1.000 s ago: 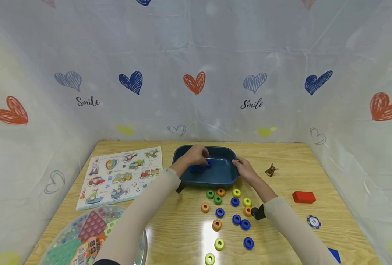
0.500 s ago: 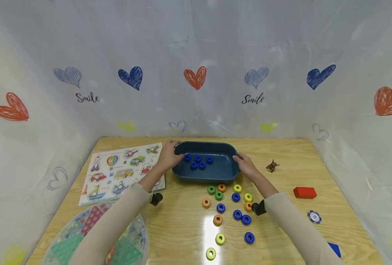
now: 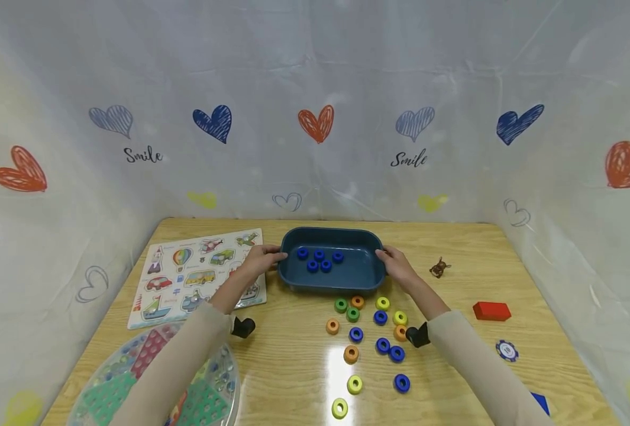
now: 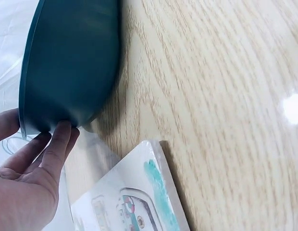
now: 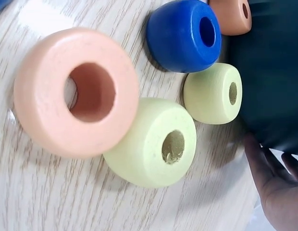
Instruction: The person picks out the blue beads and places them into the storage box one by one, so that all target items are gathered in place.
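A dark teal rectangular tray [image 3: 357, 278] stands toward the back of the table, with several blue rings [image 3: 319, 255] lying in its left half. My left hand [image 3: 261, 258] grips the tray's left end, thumb at the rim; the left wrist view shows its fingers [image 4: 55, 151] against the outer wall. At the opposite end my right hand [image 3: 397, 263] holds the tray, thumb on the rim and fingers lower on the outside. Loose rings lie in front of it: blue [image 3: 356, 335], orange [image 3: 351, 354], yellow [image 3: 354, 384] and green [image 3: 341, 305].
A vehicle picture puzzle board [image 3: 197, 278] lies left of the tray, partly under my left arm. Nearer is a round clear container [image 3: 219, 378] of beads. At right are a small brown animal figure [image 3: 439, 267], a red block [image 3: 491, 311], a poker chip [image 3: 507, 351] and a blue piece [image 3: 540, 403].
My left hand has come out of the tray's inside and moved left to grip its left end. The blue rings inside are now uncovered. My right hand keeps its hold.
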Motion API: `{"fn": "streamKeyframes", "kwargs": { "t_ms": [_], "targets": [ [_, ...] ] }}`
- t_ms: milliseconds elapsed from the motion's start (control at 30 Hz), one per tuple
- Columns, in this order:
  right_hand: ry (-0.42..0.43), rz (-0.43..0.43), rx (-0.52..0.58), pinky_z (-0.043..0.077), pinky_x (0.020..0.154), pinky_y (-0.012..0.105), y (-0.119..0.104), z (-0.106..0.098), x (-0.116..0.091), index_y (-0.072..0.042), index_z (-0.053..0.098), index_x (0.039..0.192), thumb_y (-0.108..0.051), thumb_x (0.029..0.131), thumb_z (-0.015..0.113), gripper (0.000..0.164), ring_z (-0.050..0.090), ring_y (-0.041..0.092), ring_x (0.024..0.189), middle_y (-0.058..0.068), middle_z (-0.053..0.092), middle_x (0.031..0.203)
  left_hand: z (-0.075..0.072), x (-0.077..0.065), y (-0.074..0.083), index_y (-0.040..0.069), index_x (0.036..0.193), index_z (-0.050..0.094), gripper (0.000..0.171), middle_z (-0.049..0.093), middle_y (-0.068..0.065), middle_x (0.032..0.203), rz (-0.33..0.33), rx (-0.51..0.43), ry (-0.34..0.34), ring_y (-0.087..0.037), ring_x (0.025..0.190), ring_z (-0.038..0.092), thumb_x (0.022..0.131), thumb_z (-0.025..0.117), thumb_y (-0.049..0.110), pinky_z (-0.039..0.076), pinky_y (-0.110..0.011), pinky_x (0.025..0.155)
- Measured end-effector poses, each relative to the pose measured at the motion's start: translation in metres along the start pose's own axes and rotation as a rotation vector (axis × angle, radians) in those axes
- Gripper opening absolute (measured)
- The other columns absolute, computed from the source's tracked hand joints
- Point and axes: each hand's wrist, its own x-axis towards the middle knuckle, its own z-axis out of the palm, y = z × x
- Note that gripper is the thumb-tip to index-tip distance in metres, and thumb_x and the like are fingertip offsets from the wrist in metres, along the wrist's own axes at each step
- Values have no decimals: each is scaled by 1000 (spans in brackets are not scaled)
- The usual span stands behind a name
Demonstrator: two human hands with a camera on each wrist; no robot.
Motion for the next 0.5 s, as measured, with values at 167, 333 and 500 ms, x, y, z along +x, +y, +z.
{"fn": "streamKeyframes", "kwargs": {
  "t_ms": [167,333,500],
  "targets": [
    [57,-87,29,47,87,44,6,-6,-8,6,32,139,-32,100,40,55,47,37,114,26,41,132,2,1,-1,-8,125,52,41,55,-22,121,19,-49,-19,-32,108,55,90,60,11,48,-37,88],
    [165,-248,-136,52,75,41,16,-14,-42,3,48,129,-25,97,51,42,56,34,100,20,54,117,3,0,-2,-8,126,51,42,54,-22,122,17,-48,-42,-31,109,55,90,60,11,48,-37,88],
    [141,-367,-342,51,67,32,24,-11,-77,-2,64,111,-12,88,64,25,59,20,83,5,63,93,0,-2,-3,-8,125,52,42,55,-22,121,13,-61,-24,-31,109,55,89,62,11,48,-37,88]
  ]
}}
